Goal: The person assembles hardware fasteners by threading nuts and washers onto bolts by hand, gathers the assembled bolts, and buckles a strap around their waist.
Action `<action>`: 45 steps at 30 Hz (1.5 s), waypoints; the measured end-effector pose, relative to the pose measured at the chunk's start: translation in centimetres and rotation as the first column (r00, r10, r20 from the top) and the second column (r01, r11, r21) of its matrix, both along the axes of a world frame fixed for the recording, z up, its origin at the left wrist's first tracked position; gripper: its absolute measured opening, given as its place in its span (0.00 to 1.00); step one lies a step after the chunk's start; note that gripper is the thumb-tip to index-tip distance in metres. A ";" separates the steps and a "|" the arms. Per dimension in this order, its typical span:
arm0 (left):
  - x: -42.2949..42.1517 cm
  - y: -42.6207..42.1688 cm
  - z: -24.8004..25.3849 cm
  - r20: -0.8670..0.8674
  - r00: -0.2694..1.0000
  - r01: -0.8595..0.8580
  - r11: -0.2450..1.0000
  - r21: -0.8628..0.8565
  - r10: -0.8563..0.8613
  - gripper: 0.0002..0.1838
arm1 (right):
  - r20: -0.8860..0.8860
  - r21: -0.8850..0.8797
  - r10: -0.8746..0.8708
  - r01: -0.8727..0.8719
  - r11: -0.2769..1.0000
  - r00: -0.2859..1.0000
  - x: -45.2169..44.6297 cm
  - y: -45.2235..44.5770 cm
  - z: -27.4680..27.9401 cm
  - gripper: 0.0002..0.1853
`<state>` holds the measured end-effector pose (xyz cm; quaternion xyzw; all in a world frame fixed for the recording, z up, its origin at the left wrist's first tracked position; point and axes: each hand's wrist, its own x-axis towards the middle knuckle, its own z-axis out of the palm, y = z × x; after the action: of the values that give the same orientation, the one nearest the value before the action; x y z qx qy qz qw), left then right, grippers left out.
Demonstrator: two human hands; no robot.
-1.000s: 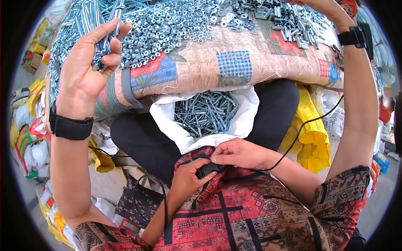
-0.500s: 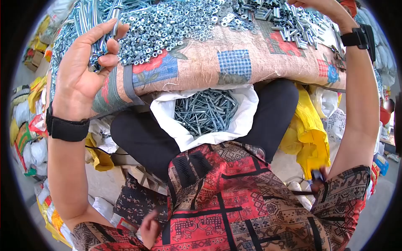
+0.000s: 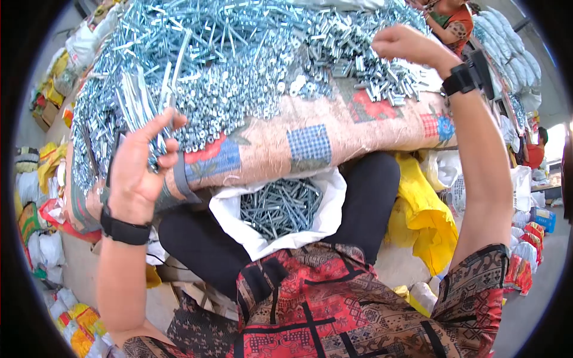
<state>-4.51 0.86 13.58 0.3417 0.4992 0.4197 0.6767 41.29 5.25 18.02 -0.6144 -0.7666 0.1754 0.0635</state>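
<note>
My left hand (image 3: 143, 173) is raised at the left, fingers curled round several long metal bolts (image 3: 162, 143). Behind it, more long bolts (image 3: 134, 98) lie bunched on the heap. My right hand (image 3: 409, 46) is bent inward with curled fingers above a pile of short metal sleeves (image 3: 358, 56); whatever it may hold is hidden. Loose nuts (image 3: 218, 107) spread over the patterned cloth (image 3: 262, 149) between the hands, with washers (image 3: 298, 85) beside them. Between my legs, a white sack (image 3: 325, 206) stands open, holding assembled bolts (image 3: 280, 206).
A yellow sack (image 3: 424, 221) hangs beside my right knee. Another person (image 3: 450, 27) in orange sits across the heap at the upper right. Stacked pale sacks (image 3: 507, 48) stand behind them. Assorted bags (image 3: 45, 238) line the far left.
The view has tilted up and shifted, showing more of the heap and the person opposite. My left hand keeps its bolts; my right hand appears farther left, over the sleeves. Another hand low down has left view.
</note>
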 end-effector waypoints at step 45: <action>1.9 -4.1 -13.9 0.478 0.876 -0.048 0.999 -0.023 0.054 0.12 | -0.277 0.537 0.176 0.001 0.844 0.945 -23.6 -2.6 -18.8 0.06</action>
<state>-2.58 -3.24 -0.31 0.2105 0.3276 0.5060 0.7696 17.72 2.65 -0.77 -0.5008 -0.7924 0.0558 0.3438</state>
